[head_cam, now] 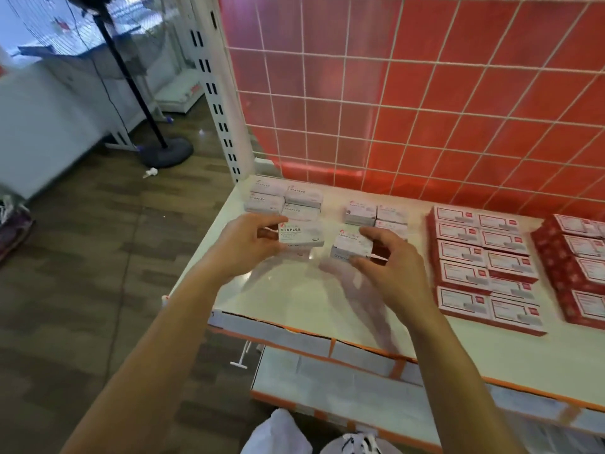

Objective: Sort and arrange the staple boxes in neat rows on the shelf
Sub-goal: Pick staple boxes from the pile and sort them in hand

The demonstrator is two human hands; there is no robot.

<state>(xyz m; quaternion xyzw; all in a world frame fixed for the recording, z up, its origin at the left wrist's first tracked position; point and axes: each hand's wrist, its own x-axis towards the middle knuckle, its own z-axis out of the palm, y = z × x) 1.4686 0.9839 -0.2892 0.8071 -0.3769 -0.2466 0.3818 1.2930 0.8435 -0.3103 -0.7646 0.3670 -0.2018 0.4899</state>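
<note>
Staple box (head view): white staple box (pixel 301 235) printed STAPLES, over the left part of the shelf (pixel 294 299), just in front of the back-left group.
Left hand: left hand (pixel 248 240) grasps that box by its left end, fingers along the far side.
Second box: second white box (pixel 352 247), blurred print, just right of the first with a small gap between them.
Right hand: right hand (pixel 389 257) grasps it from the right, thumb on the near edge, fingers curled over the far edge.
Lifted or resting: cannot tell for either box.
Back-left group: white boxes (pixel 283 199) in a tight two-wide block at the shelf's rear corner.
Middle group: more white boxes (pixel 376 213) behind the right hand's box.
Long axis: STAPLES box runs left-right, matching the back-left block; second box is turned slightly off that line.
Key relation: each open slot lies straight ahead of its hand. Left hand is nearer the back-left block, right hand nearer the middle group.
Judged next: push forward and square up, no crossing of arms.
Red boxes: red-and-white boxes (pixel 484 260) already in rows, well to the right.
</note>
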